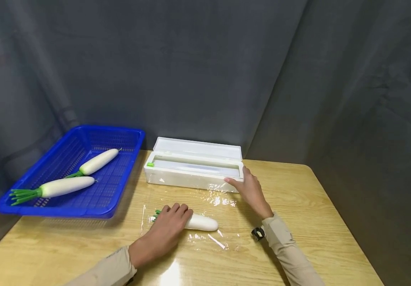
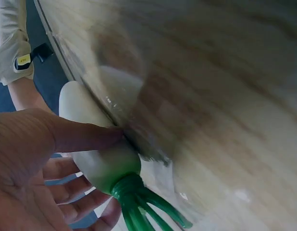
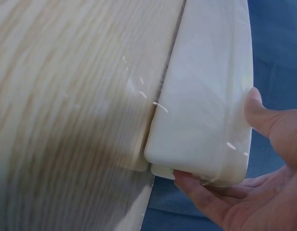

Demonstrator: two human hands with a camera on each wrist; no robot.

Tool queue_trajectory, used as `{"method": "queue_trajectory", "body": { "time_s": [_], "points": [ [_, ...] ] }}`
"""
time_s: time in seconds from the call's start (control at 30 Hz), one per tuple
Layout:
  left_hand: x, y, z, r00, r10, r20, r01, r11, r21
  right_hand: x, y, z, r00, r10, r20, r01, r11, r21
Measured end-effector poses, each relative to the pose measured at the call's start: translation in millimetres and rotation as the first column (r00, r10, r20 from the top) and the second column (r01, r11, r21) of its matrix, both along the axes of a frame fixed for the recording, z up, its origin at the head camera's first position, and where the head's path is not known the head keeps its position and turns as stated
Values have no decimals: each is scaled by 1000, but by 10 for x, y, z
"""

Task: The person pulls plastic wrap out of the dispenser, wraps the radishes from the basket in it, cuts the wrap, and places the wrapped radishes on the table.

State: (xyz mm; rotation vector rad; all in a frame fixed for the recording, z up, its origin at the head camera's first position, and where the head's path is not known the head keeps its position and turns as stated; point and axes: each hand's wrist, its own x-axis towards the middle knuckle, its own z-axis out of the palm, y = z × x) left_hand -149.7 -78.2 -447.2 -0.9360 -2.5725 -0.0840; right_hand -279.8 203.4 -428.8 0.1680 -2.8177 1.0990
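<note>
A white radish with green stems lies across a sheet of clear cling film on the table. My left hand grips it near the stem end; in the left wrist view the thumb crosses one side of the radish and the fingers curl round the other. Behind it stands a white cling film dispenser with its lid raised, and film runs from its front. At the dispenser's right end, my right hand holds the corner, thumb on the front edge and fingers round the end.
A blue plastic basket stands at the left, holding two more radishes with green stems. Grey curtains hang behind the wooden table and along its right side.
</note>
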Motion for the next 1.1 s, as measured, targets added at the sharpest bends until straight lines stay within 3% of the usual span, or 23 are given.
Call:
{"method": "queue_trajectory", "body": {
  "time_s": [0.33, 0.47, 0.57, 0.73, 0.87, 1.1],
  "points": [
    [31, 12, -13, 998, 16, 56, -22, 994, 106, -5, 28, 40, 998, 61, 4, -61, 998, 13],
    [44, 7, -22, 998, 18, 56, -26, 988, 153, 22, 36, 68, 993, 116, -18, -116, 992, -50],
    [61, 2, -37, 998, 17, 53, -26, 985, 169, 104, 43, 78, 989, 145, -27, -146, 987, -65],
    [89, -2, -50, 996, 27, 81, -43, 979, 199, 265, 70, 56, 987, 145, -63, -143, 989, 37],
    [108, -20, -58, 996, 36, 85, -54, 975, 217, 359, 70, 19, 981, 166, -101, -161, 985, 59],
    [106, -76, -43, 995, 42, 93, -62, 971, 232, 481, 25, 8, 964, 146, -223, -129, 988, 89]
  ]
}}
